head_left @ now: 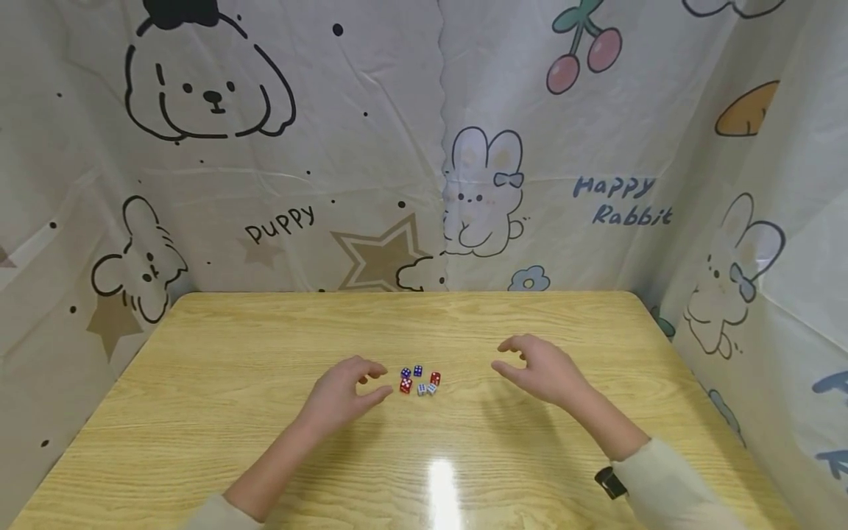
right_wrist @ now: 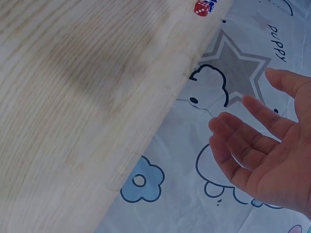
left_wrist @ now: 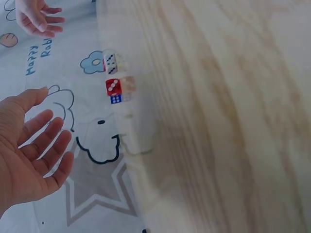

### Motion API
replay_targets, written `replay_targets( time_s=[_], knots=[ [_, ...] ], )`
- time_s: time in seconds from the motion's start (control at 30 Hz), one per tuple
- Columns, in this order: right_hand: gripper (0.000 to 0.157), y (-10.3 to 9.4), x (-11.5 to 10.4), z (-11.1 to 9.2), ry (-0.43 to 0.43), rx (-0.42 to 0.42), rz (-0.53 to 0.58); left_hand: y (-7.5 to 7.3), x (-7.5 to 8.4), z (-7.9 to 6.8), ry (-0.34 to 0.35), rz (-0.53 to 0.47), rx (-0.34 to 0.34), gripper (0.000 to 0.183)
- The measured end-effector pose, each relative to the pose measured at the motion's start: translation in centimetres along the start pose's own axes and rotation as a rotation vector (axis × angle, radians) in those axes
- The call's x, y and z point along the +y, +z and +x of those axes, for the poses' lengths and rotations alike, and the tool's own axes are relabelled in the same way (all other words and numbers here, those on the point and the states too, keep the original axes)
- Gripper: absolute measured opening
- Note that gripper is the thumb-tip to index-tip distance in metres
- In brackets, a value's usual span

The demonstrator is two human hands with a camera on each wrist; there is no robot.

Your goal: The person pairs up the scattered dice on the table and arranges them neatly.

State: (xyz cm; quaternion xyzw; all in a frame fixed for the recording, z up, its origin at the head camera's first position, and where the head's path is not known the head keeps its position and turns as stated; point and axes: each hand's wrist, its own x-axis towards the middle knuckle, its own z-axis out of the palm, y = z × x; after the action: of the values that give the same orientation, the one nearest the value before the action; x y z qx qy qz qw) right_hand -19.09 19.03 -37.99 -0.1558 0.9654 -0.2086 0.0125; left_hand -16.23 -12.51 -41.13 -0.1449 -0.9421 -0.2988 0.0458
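Several small dice lie close together near the middle of the wooden table: two blue dice [head_left: 418, 371] at the back, a red die [head_left: 405, 386] on the left, another red die [head_left: 435, 377] on the right, and two white dice [head_left: 422, 390] in front. My left hand [head_left: 347, 394] hovers just left of the dice, fingers loosely bent and holding nothing. To the right, farther from the dice, my right hand [head_left: 539, 368] hangs above the table, its fingers relaxed with nothing between them. Both wrist views show empty palms, the left [left_wrist: 31, 150] and the right [right_wrist: 272, 145].
The light wooden table [head_left: 265, 331] has rounded far corners. Behind it and along both sides hangs a pale printed curtain [head_left: 371, 147] with puppies, rabbits and stars. A bright reflection lies on the table's near part. A black band [head_left: 609, 482] sits by the right sleeve.
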Motion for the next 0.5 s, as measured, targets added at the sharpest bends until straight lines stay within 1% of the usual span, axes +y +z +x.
replay_targets(
  time_s=[0.13,0.37,0.5],
  knots=[
    [0.039,0.3,-0.1,-0.1,-0.006,-0.004,0.006,0.7,0.0,0.0,0.007,-0.004,-0.01,0.027],
    [0.037,0.8,-0.3,-0.2,-0.002,-0.017,0.009,1.5,0.4,0.1,0.018,-0.002,-0.028,0.025],
    [0.036,1.0,-0.3,-0.3,-0.003,-0.016,0.008,2.1,0.5,0.2,0.03,0.012,-0.049,0.023]
  ],
)
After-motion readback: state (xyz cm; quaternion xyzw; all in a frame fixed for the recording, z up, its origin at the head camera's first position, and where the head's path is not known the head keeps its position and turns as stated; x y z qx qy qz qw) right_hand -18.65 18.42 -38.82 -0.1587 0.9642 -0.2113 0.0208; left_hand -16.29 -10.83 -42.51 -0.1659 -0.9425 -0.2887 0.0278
